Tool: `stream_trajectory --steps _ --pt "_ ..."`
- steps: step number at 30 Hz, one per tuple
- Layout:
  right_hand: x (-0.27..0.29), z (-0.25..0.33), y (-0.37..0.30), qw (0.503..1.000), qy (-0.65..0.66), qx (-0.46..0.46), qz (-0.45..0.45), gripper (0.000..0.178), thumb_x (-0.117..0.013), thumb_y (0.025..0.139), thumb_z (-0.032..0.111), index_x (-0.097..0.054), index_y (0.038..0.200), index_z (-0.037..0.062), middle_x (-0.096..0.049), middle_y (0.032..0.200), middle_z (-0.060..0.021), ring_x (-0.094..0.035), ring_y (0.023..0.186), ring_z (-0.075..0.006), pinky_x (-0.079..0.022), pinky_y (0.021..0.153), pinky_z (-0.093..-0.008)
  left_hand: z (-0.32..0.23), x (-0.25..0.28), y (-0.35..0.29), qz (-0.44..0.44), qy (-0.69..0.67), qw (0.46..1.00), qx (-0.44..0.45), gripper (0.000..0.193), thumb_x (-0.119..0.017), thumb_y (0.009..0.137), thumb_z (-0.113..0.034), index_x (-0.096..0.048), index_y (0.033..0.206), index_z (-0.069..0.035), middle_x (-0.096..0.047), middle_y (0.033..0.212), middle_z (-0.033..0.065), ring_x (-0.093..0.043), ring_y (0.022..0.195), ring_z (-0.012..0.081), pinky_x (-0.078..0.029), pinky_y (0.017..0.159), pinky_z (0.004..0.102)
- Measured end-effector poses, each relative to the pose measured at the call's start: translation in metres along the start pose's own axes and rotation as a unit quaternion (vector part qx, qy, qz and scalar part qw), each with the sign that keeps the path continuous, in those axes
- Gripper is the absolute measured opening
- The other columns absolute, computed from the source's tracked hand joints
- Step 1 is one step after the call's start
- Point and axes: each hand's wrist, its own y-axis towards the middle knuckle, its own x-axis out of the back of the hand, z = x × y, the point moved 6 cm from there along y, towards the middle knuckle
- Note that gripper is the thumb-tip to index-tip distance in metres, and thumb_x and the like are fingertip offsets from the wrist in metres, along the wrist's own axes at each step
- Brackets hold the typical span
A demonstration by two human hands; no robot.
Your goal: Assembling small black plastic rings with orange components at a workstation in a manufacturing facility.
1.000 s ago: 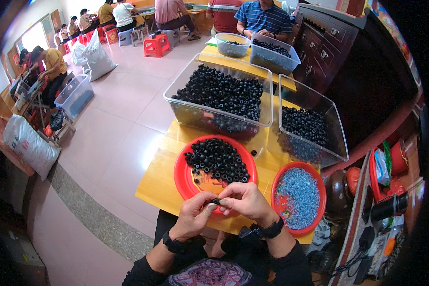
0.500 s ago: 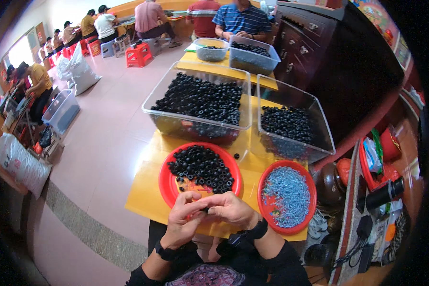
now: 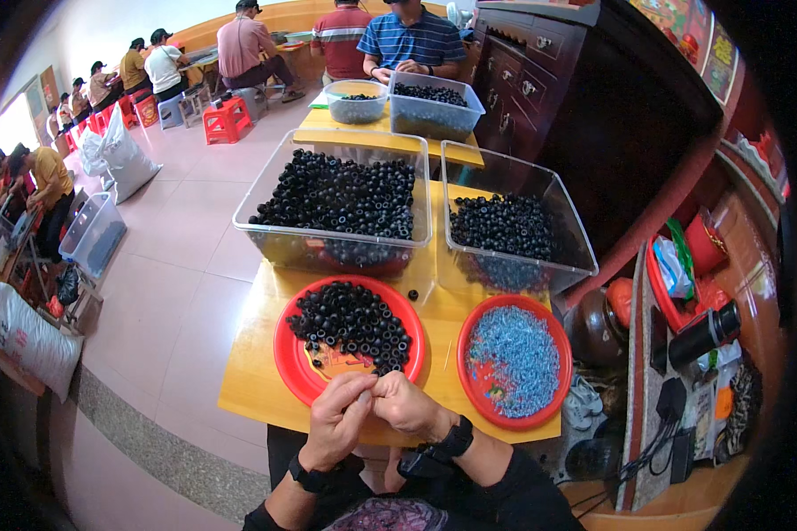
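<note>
My left hand [image 3: 338,419] and my right hand [image 3: 409,407] meet fingertip to fingertip over the near rim of a red plate [image 3: 285,354]. Both are closed in a pinch. A small black piece barely shows between the fingertips; the fingers hide most of it. Many black rings [image 3: 356,320] are heaped on that plate, and one loose black ring [image 3: 413,295] lies just past its far right rim. To the right of my hands, a second red plate [image 3: 561,354] carries a spread of small pale-blue pieces [image 3: 518,350].
Beyond the plates on the yellow tabletop [image 3: 248,380] stand a large clear bin [image 3: 328,239] and another clear bin [image 3: 584,261], both holding black rings. A dark cabinet [image 3: 629,115] is at the right. A co-worker [image 3: 412,44] sits across the far table.
The view has shifted, so the table and bins appear farther left. My hands stay together; the fingers have closed in more tightly, and less of the black piece shows.
</note>
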Motion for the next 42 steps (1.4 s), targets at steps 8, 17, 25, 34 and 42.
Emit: stream_trajectory --steps 8,17,25,34,42 --pt "0.000 0.004 0.000 0.995 -0.091 -0.034 0.021 0.019 -0.047 0.079 0.000 -0.063 0.087 -0.0053 -0.063 0.079 -0.0038 -0.056 0.076 -0.0087 -0.046 0.068 -0.0262 0.006 0.000 -0.008 -0.006 0.019 1.000 0.023 0.022 -0.055 0.083 0.000 -0.058 0.103 0.004 -0.059 0.100 0.0149 -0.057 0.093 0.0236 -0.045 0.080 0.0299" --pt "0.114 0.125 -0.012 0.930 -0.267 0.099 -0.231 0.018 -0.049 0.080 -0.004 -0.061 0.093 -0.0006 -0.063 0.083 -0.0049 -0.059 0.073 -0.0113 -0.049 0.070 -0.0242 0.008 0.051 -0.001 -0.062 0.128 0.990 0.009 0.021 -0.057 0.081 0.000 -0.056 0.101 0.004 -0.058 0.094 0.0152 -0.058 0.084 0.0237 -0.047 0.074 0.0298" --pt "0.250 0.191 -0.048 0.743 -0.510 0.193 -0.389 0.042 -0.051 0.086 0.004 -0.043 0.126 -0.0068 -0.060 0.108 -0.0147 -0.058 0.093 -0.0149 -0.044 0.081 -0.0233 0.006 0.070 0.034 0.006 0.345 0.936 -0.061 0.036 -0.059 0.075 0.002 -0.054 0.110 0.002 -0.052 0.111 0.0204 -0.051 0.105 0.0340 -0.043 0.089 0.0373" --pt "0.144 0.139 -0.058 0.869 -0.384 0.077 -0.302 0.022 -0.040 0.080 -0.004 -0.061 0.081 0.0001 -0.061 0.076 -0.0047 -0.055 0.071 -0.0112 -0.044 0.066 -0.0232 0.051 0.064 0.051 0.109 0.478 0.871 -0.018 0.048 -0.061 0.076 -0.009 -0.047 0.122 -0.005 -0.037 0.132 0.0227 -0.032 0.127 0.0353 -0.027 0.099 0.0530" --pt "0.042 0.072 -0.045 0.835 -0.508 0.123 -0.169 0.013 -0.055 0.076 -0.001 -0.060 0.088 -0.0021 -0.060 0.081 -0.0175 -0.059 0.077 -0.0314 -0.048 0.071 -0.0339 0.045 0.054 0.025 0.147 0.452 0.879 0.034 0.045 -0.060 0.079 -0.010 -0.048 0.122 -0.005 -0.037 0.134 0.0193 -0.034 0.127 0.0330 -0.026 0.099 0.0494"
